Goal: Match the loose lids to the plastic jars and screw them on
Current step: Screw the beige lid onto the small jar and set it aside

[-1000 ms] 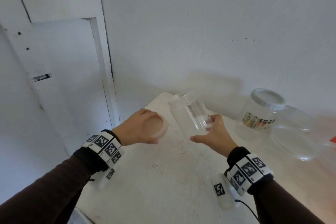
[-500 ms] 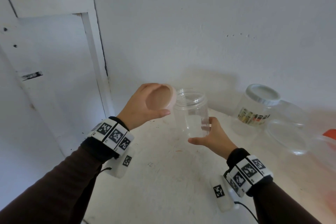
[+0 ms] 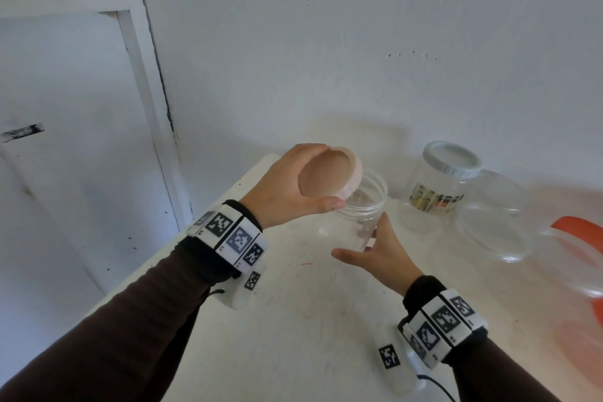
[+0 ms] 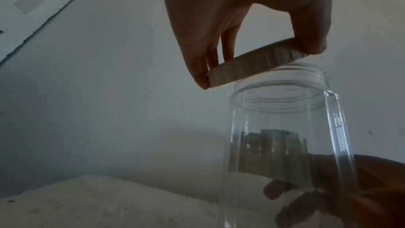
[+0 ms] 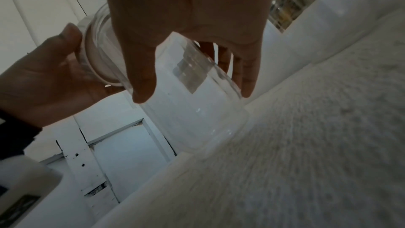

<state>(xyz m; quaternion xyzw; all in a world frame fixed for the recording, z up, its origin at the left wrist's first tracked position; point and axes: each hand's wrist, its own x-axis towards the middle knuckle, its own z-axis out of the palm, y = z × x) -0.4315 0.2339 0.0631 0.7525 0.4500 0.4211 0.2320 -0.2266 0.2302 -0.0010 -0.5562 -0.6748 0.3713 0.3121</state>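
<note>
- Left hand (image 3: 287, 186) grips pale lid (image 3: 329, 174) by its rim, tilted at the mouth of clear jar (image 3: 355, 215).
- Right hand (image 3: 380, 254) wraps jar's lower body on table (image 3: 293, 320).
- Should level the lid, seat it flat, then twist; cross-threading is the risk.

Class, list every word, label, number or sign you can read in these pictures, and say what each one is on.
No text can be read anywhere.
Lidded jar: a coloured printed label, too blurred to read.
Wristbands: black-and-white square code patterns, no letters legible.
Open jar held by the right hand: a label patch, seen from behind, unreadable.
Lid in the left hand: no print showing.
</note>
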